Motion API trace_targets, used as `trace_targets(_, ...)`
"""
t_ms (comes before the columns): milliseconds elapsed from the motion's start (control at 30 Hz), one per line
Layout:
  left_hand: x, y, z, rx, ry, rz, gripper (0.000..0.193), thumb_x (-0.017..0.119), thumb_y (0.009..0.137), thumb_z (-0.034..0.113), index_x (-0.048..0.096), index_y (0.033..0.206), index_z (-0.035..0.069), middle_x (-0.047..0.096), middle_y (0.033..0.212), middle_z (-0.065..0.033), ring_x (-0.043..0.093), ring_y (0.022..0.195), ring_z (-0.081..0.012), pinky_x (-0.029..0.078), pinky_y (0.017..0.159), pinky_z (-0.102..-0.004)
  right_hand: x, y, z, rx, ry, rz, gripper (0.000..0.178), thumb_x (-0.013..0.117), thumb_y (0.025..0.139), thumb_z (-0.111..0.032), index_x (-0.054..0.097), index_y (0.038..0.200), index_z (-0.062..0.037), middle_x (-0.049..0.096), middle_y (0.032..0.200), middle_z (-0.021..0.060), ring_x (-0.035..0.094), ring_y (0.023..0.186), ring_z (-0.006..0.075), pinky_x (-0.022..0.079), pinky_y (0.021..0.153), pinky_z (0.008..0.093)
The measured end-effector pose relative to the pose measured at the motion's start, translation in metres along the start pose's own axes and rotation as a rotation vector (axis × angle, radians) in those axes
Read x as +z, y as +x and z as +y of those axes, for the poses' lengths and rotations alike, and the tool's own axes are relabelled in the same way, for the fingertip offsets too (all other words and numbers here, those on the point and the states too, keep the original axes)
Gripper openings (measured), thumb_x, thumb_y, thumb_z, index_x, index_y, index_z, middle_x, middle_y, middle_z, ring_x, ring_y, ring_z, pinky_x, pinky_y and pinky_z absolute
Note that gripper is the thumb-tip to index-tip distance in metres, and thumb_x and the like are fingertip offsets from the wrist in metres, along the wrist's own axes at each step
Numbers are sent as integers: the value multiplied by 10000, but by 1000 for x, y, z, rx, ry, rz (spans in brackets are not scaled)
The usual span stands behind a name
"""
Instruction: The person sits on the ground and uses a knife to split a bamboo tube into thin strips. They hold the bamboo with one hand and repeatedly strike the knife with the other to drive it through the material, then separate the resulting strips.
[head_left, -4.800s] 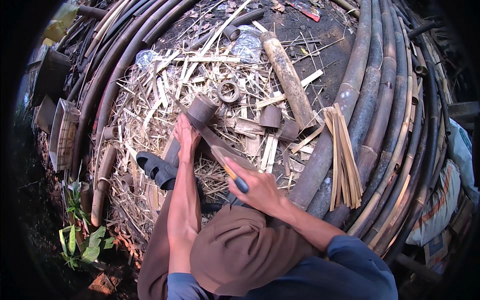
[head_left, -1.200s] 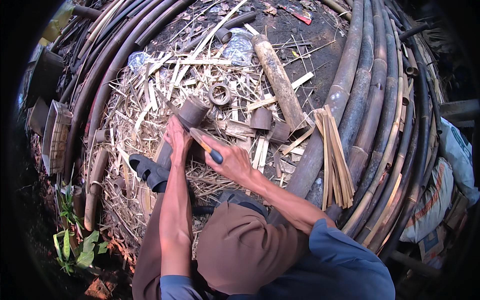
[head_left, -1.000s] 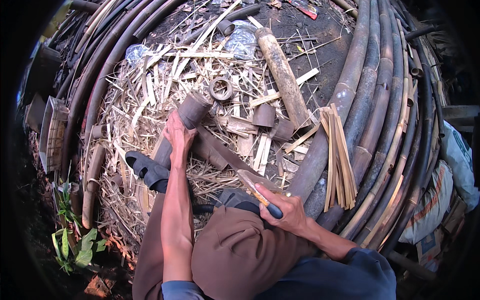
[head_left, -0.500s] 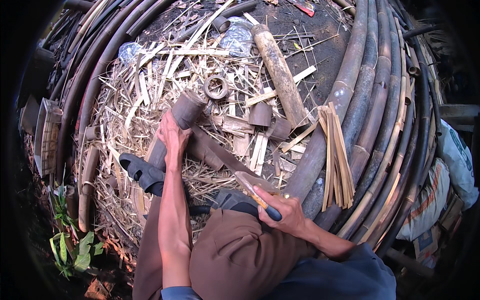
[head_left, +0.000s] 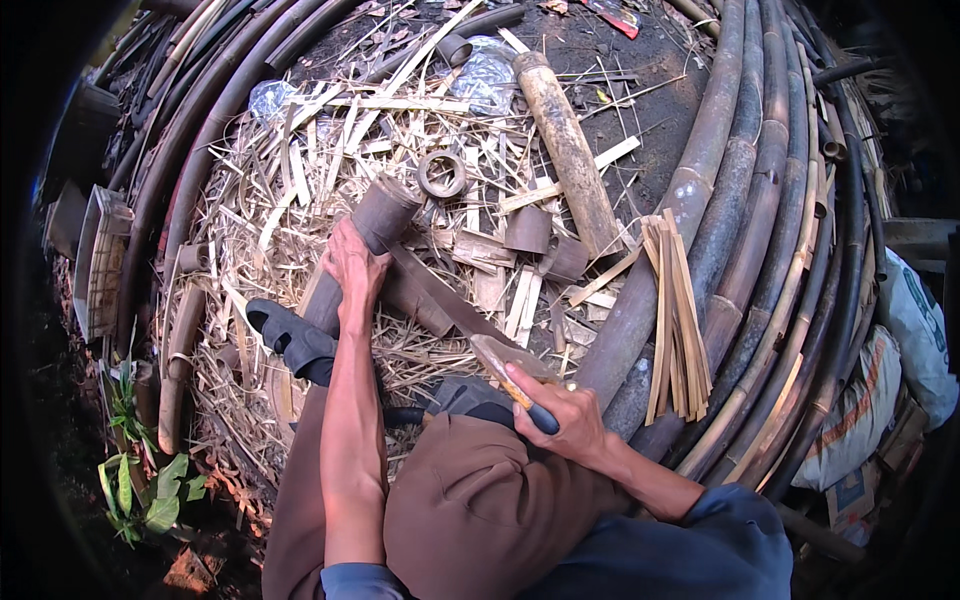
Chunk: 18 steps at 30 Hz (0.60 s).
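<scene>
My left hand [head_left: 352, 262] is wrapped round a thick brown bamboo piece [head_left: 384, 222], which slants up and away from me beside my sandalled foot [head_left: 290, 338]. In my right hand [head_left: 565, 418], by my knee, is the wooden and dark handle of a hand saw [head_left: 465, 318]. Its long, dark blade runs up and left to the bamboo just past my left hand. Whether the teeth sit in a cut there is hidden. A cut bamboo ring [head_left: 441, 175] lies just beyond the bamboo's far end.
Bamboo strips and shavings [head_left: 300, 190] litter the ground ahead. Short bamboo offcuts [head_left: 527, 230] lie at the centre, near a mottled bamboo log [head_left: 570, 155]. Long bamboo poles [head_left: 700, 190] line the right side, with a bundle of split strips [head_left: 677, 320] on them. White sacks [head_left: 850, 405] stand far right.
My right hand and the saw have shifted very slightly forward and left relative to the ground. My left hand keeps its hold on the bamboo. The whole view has moved a little.
</scene>
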<state>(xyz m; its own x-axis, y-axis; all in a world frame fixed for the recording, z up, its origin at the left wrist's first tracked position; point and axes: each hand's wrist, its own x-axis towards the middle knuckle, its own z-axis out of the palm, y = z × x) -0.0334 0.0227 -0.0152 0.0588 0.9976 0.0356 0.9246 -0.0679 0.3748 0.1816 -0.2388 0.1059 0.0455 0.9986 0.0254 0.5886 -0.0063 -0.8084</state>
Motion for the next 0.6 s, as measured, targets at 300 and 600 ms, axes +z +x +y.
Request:
trace_targets(300, -60, 36, -12, -22, -619, -207, 712, 659, 781, 133, 375, 1415, -24, 476, 1388, -259, 502, 1270, -344, 410, 1077, -392, 62, 120, 8, -35, -34, 41, 551, 657, 850, -324, 547, 1376, -204, 659, 641, 192, 663, 557, 361, 556, 563, 450)
trace_targets(600, 10, 71, 98, 29, 103, -230, 1007, 752, 736, 85, 132, 1523, -23, 336, 1421, -327, 370, 1309, -476, 259, 1104, -605, 65, 122, -13, 17, -25, -13, 518, 659, 851, -288, 577, 1349, -176, 643, 654, 213, 656, 574, 373, 538, 566, 440)
